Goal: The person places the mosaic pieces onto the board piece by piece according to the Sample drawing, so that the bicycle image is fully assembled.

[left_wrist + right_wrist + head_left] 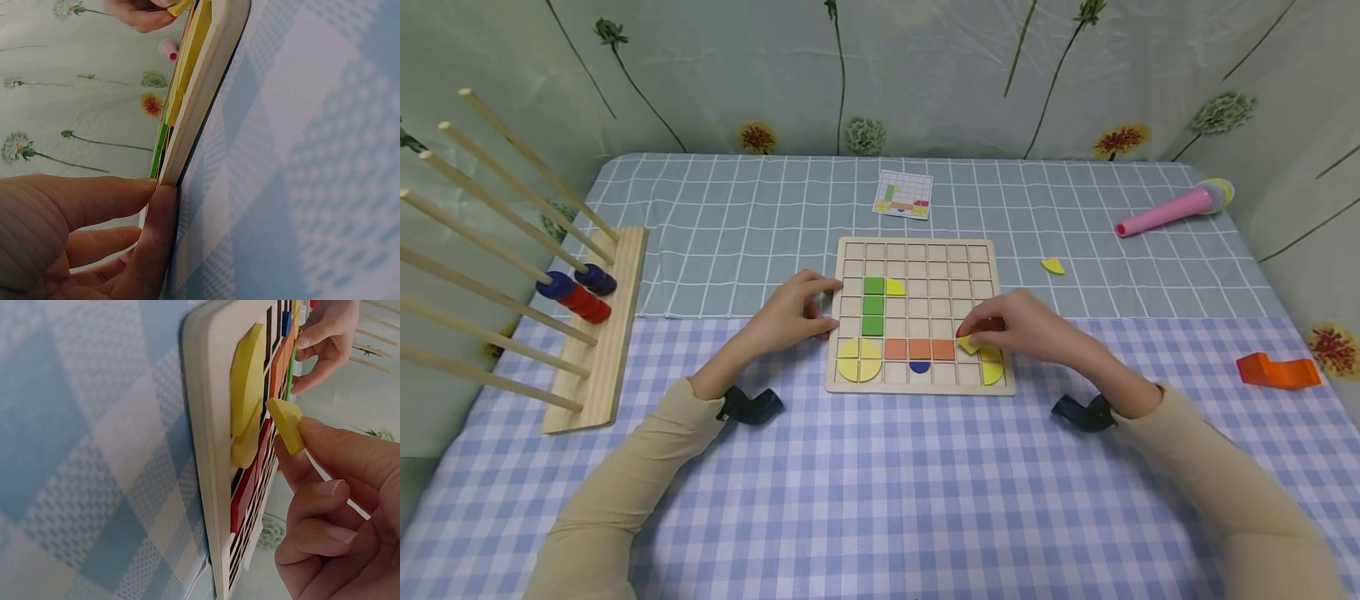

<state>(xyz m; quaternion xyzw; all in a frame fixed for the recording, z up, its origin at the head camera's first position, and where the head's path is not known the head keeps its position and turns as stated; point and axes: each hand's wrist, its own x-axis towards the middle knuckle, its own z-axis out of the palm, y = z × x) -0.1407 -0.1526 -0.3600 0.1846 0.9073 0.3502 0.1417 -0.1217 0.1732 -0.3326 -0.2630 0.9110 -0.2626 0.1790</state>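
Note:
A square wooden grid board [880,387] lies on the table between the hands. My left hand [792,310] touches its left edge with thumb and fingertips, the tips apart along the rim. Over the lower right of the board, my right hand [1026,327] pinches a yellow quarter-circle piece [287,425] between thumb and finger, tilted above the cells. Yellow quarter-circles [859,360] form a disc at lower left. Green squares [873,306], orange squares [919,349] and a blue half-circle [919,366] also sit in cells. Red pieces [253,478] lie on the board, mostly hidden by the right hand in the head view.
A pattern card [903,194] lies behind the board. One loose yellow quarter-circle [1052,266] is to its right. Farther right are a pink toy microphone [1172,208] and an orange block [1277,372]. A wooden peg stand [625,308] with red and blue rings is at left.

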